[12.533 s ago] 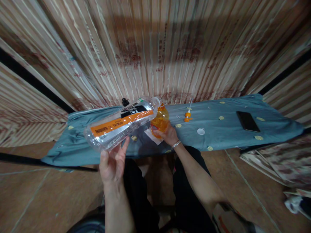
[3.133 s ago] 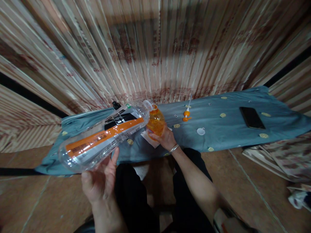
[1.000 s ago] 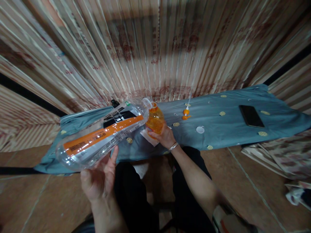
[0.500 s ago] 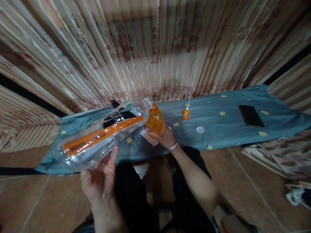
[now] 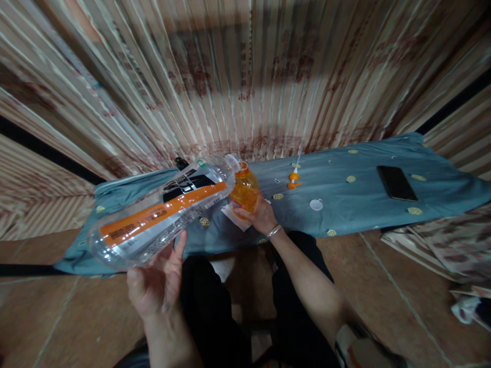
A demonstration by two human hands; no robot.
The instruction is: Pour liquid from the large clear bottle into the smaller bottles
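Observation:
A large clear bottle (image 5: 161, 217) with an orange, silver and black label lies tilted in my left hand (image 5: 159, 281), which supports it from below near its base. Its open mouth points right and meets the open neck of a small orange bottle (image 5: 245, 191). My right hand (image 5: 261, 214) is wrapped round that orange bottle, a silver bracelet on the wrist. Under the orange bottle is a pale tissue (image 5: 237, 220) on the blue-green cloth. To the right lie an orange pump top (image 5: 293, 180) with a clear tube and a round white cap (image 5: 316, 205).
A black phone (image 5: 396, 183) lies on the right part of the cloth-covered table (image 5: 368, 204). Behind the large bottle's neck stands a small black object (image 5: 181, 163). A striped curtain (image 5: 245, 76) hangs along the back edge. Tiled floor shows in front.

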